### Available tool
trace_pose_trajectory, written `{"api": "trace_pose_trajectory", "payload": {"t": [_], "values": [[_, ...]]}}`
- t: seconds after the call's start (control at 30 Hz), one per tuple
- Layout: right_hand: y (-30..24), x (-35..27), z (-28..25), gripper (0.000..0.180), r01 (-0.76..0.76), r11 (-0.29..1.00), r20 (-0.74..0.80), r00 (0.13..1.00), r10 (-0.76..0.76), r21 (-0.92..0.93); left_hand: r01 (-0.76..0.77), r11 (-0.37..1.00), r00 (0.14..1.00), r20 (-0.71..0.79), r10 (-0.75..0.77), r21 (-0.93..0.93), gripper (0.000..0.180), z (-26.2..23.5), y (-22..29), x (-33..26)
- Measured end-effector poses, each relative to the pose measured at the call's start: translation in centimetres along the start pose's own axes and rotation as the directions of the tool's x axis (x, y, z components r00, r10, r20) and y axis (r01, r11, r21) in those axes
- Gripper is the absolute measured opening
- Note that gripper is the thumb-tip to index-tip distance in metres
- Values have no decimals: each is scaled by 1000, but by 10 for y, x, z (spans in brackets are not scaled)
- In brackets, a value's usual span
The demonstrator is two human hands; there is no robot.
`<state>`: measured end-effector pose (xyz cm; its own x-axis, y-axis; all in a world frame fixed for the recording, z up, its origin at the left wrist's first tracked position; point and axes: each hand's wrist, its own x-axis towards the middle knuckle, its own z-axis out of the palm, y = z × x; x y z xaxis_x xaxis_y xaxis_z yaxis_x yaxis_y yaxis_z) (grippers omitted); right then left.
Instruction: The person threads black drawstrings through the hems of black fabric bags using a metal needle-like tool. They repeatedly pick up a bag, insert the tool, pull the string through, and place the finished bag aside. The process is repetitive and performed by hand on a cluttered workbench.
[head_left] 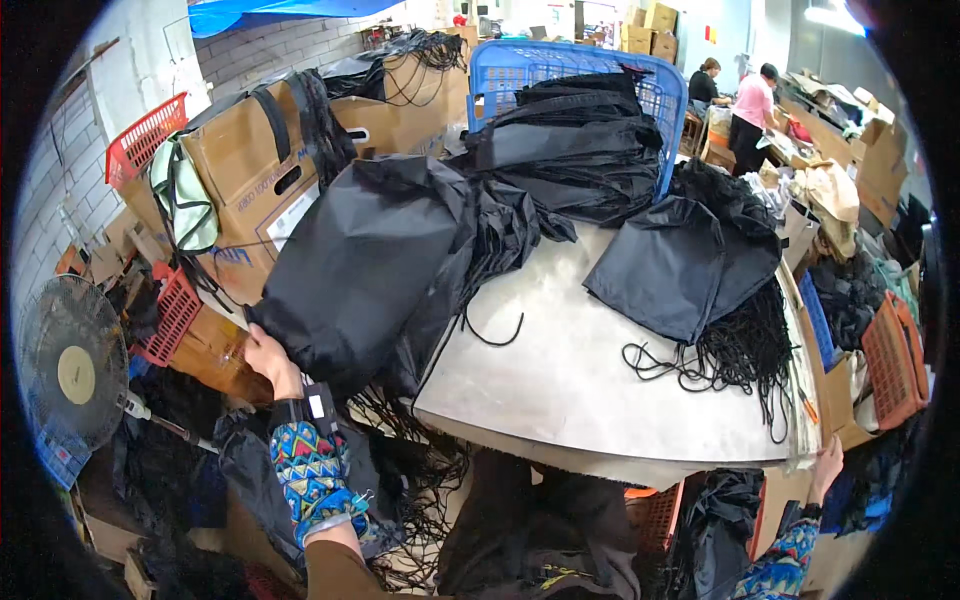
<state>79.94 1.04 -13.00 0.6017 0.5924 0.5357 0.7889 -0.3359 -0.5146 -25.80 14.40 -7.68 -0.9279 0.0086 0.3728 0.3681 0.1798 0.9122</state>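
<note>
A pale metal surface (560, 390) fills the middle of the frame, with a heap of black fabric bags (380, 260) draped over its left edge. Behind it, at upper centre, a blue plastic crate (500, 75) is stacked full of folded black bags (580, 150). Cardboard boxes (250, 160) crowd the upper left, one holding black straps, beside a red basket (145, 135). At centre right lies another black bag (670, 265) with a tangle of black cords (745, 355) beside it. An orange crate (895, 360) sits at the far right. The left hand (268, 360), at lower left, has its fingers clasped on the lower edge of the black heap. The right hand (828, 465), at lower right, rests on the surface's corner; whether its fingers are closed cannot be told.
</note>
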Motion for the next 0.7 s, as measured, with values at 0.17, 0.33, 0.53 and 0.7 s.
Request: {"api": "trace_pose_trajectory", "payload": {"t": [0.17, 0.33, 0.53, 0.7], "values": [[-72, -30, -3, 29, 45, 991, 48, 998, -52, 127, -465, 670, 885, 276, 376, 579, 52, 16, 61, -72], [-190, -63, 30, 25, 169, 965, 297, 928, -225, 201, -831, 551, 471, 629, 618, 81, 58, 101, 96, -91], [-260, -111, 22, 22, 247, 964, 388, 883, -265, 96, -814, 581, 202, 935, 292, -6, 66, 219, 119, -152], [-308, -142, 47, 20, 242, 965, 458, 850, -261, 100, -772, 614, -14, 970, 244, -165, 62, 323, 86, -201]]}}
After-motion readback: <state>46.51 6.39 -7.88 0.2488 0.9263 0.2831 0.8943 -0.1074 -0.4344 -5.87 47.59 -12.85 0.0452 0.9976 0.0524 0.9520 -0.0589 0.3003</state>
